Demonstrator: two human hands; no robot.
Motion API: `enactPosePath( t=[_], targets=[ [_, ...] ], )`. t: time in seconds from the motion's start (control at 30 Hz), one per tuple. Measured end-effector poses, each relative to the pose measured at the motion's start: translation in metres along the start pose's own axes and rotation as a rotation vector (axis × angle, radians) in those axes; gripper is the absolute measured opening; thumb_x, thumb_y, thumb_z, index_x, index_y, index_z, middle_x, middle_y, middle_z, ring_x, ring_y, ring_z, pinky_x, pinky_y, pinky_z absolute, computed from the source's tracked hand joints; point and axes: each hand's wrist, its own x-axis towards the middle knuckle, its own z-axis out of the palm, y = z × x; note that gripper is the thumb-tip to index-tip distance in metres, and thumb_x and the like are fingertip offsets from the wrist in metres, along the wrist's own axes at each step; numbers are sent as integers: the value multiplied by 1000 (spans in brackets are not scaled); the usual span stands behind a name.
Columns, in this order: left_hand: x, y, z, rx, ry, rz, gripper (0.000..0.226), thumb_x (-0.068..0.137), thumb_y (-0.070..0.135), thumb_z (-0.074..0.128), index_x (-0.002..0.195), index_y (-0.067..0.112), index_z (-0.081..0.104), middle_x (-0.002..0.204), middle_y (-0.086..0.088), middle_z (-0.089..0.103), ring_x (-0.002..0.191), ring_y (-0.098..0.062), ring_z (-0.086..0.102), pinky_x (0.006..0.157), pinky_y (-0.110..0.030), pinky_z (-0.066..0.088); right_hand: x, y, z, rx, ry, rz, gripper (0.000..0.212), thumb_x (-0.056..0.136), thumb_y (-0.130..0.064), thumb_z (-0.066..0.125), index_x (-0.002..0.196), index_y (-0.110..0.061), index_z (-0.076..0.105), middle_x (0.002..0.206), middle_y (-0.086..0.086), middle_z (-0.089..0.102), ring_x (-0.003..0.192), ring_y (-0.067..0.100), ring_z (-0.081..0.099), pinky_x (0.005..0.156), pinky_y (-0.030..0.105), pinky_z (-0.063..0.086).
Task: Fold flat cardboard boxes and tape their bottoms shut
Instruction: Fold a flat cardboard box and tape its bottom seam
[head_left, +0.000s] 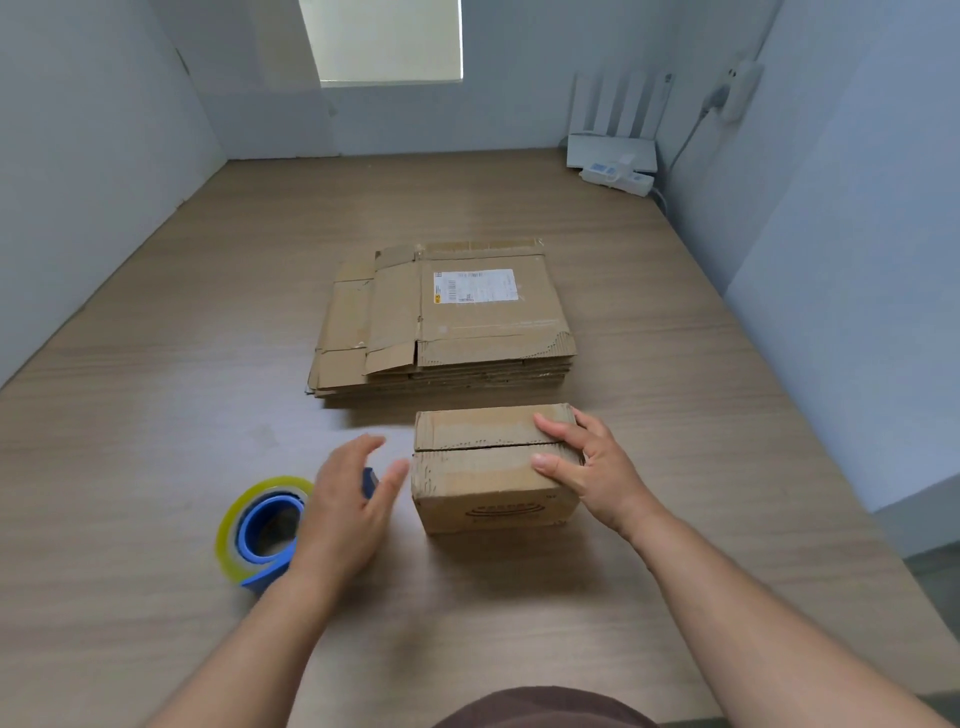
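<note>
No text can be read. A white shipping label (475, 286) on the top flattened cardboard box (395, 322) carries barcodes and fine print, all too blurred. The folded box (488, 467) bears a dark red printed logo (503, 512) on its near side, illegible.

A light wood-grain tabletop (156, 415) fills most of the view and is boxed in by 3 pale grey-blue walls: a left wall (78, 156), a back wall (519, 104) and a right wall (857, 260). High in the back wall is a window covered by a cream roller blind (384, 41). In the far right corner of the tabletop stands a flat white router (613, 150) with 4 upright white antennas (618, 104) against the back wall. Just in front of it, touching or nearly so, lies a white power strip (615, 176). A white plug adapter (740, 91) sits on the right wall, and a grey cable (691, 135) hangs from it toward the corner.
</note>
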Motion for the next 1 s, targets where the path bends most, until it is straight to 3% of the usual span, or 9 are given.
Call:
enactPosePath(
  t=[0.07, 0.17, 0.33, 0.47, 0.6, 0.7, 0.8, 0.93, 1.0],
  targets=[
    [-6, -20, -10, 210, 131, -122, 53, 85, 48, 61, 120, 8, 56, 120, -11, 57, 113, -27, 51, 94, -39, 42, 0, 1, 1, -3, 2, -11, 49, 82, -24, 74, 125, -37, 57, 148, 4, 30, 139, 16, 29, 117, 28, 18],
    [-11, -36, -13, 468, -3, -307, 61, 80, 54, 66, 112, 3, 55, 111, -14, 56, 103, -31, 53, 86, -41, 44, 1, 0, 1, -5, 5, -24, 49, 81, -25, 74, 120, -46, 53, 148, 4, 31, 139, 15, 29, 117, 28, 18],
    [-7, -39, -12, 534, -60, -478, 69, 70, 60, 71, 107, 6, 48, 96, -8, 58, 80, -25, 54, 57, -32, 40, 2, -1, 0, 8, 7, -19, 50, 81, -23, 75, 119, -45, 53, 147, 5, 32, 137, 17, 32, 118, 33, 21],
    [5, -45, -20, 514, -166, -540, 60, 71, 55, 74, 97, 9, 45, 81, -2, 55, 70, -22, 53, 54, -29, 36, 2, -3, 1, 14, 4, -24, 50, 80, -22, 75, 119, -45, 53, 147, 6, 32, 138, 16, 32, 118, 33, 21],
    [21, -40, -43, 404, -256, -499, 41, 75, 48, 73, 90, 15, 55, 78, -3, 59, 71, -20, 57, 54, -30, 36, 2, -2, -1, 8, -4, -18, 50, 81, -23, 75, 121, -44, 52, 147, 6, 32, 138, 16, 31, 118, 32, 19],
    [33, -16, -67, 147, -168, -450, 29, 78, 44, 74, 81, 23, 54, 77, -2, 60, 70, -21, 57, 56, -30, 41, 1, -1, -1, -5, -19, -11, 50, 81, -24, 74, 124, -42, 53, 148, 6, 30, 140, 15, 27, 115, 23, 15],
    [42, 27, -83, 44, -113, -254, 32, 74, 45, 77, 92, 29, 56, 84, 5, 61, 76, -14, 57, 53, -27, 41, 1, -1, -1, -9, -24, -2, 50, 82, -25, 74, 127, -36, 56, 148, 4, 29, 140, 14, 25, 113, 20, 15],
    [38, 80, -72, 74, -372, -34, 44, 71, 44, 79, 105, 30, 54, 93, 9, 62, 82, -8, 60, 59, -21, 47, 1, 0, -2, 8, -6, 8, 49, 81, -25, 74, 127, -35, 57, 148, 3, 30, 139, 15, 28, 114, 23, 17],
    [32, 88, -56, 169, -527, 14, 46, 71, 45, 79, 106, 30, 54, 96, 9, 62, 86, -8, 60, 70, -27, 54, 0, -1, -2, 0, -8, 18, 50, 81, -28, 74, 126, -38, 57, 148, 2, 29, 139, 15, 28, 114, 24, 18]
  ],
)
